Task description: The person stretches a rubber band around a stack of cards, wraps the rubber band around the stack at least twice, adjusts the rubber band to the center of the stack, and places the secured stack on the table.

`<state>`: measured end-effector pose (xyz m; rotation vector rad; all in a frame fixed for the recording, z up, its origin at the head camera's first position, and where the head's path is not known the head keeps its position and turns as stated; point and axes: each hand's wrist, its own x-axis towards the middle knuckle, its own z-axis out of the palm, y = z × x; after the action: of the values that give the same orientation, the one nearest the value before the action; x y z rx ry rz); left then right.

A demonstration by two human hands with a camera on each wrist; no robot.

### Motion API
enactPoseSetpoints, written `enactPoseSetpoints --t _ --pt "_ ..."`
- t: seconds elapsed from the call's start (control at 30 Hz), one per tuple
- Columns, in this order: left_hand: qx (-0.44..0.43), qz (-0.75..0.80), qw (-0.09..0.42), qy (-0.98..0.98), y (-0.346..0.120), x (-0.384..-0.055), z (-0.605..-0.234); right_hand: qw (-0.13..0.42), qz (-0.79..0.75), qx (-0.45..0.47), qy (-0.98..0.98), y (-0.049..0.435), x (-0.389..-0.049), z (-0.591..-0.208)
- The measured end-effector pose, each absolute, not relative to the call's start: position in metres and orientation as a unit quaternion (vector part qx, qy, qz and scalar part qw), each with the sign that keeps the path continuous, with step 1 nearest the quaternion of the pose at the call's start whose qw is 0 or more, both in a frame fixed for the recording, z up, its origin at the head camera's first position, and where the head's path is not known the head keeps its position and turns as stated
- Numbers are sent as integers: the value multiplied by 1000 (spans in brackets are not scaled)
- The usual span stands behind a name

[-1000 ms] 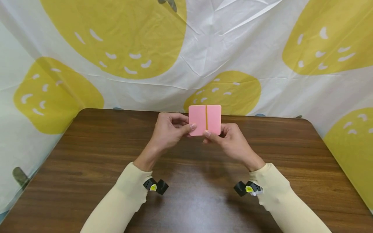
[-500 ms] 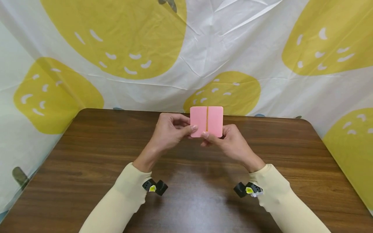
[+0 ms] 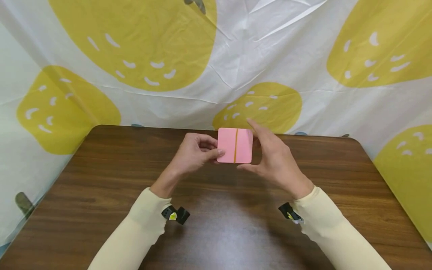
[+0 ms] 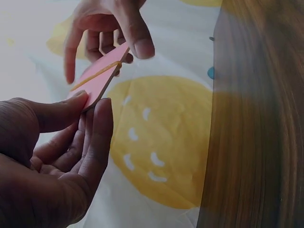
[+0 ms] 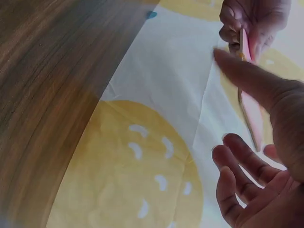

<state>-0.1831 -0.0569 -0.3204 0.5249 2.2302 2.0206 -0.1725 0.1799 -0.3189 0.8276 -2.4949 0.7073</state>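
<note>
A thin pink square card [image 3: 227, 145] with rounded corners is held up above the far part of the table. A yellow-brown rubber band [image 3: 236, 145] runs round it from top to bottom, a little right of its middle. My left hand [image 3: 191, 153] pinches the card's lower left side, thumb on the front and fingers behind. Spread around the right side is my right hand [image 3: 277, 160], its thumb below the lower edge and its index finger raised by the top corner. In the right wrist view the card [image 5: 251, 114] shows nearly edge-on between the right thumb and fingers, which stand apart from it.
The brown wood-grain table [image 3: 101, 210] lies under both arms. Behind it hangs a white cloth [image 3: 189, 105] with large yellow fruit prints. Each cream sleeve carries a small black wrist camera, such as the left one [image 3: 175, 215].
The right thumb has left the card's lower edge, and the right hand has opened wide at its side. The card, still in the left hand, has shifted slightly left and down.
</note>
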Motion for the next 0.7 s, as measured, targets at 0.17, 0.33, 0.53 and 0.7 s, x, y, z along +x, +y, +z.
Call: enactPoseSetpoints --t 0.17,0.33,0.53,0.7 --pt "200 591 -4 781 -56 -181 -322 210 221 291 -907 178 -173 -320" --pt "258 358 -98 892 -51 -175 -321 206 214 281 -912 176 -174 -325" --pt "288 209 -147 923 -47 -175 -323 162 225 265 -923 173 -176 -334" --pt "292 227 -115 922 -49 -179 -328 133 242 260 -925 173 -177 -342"
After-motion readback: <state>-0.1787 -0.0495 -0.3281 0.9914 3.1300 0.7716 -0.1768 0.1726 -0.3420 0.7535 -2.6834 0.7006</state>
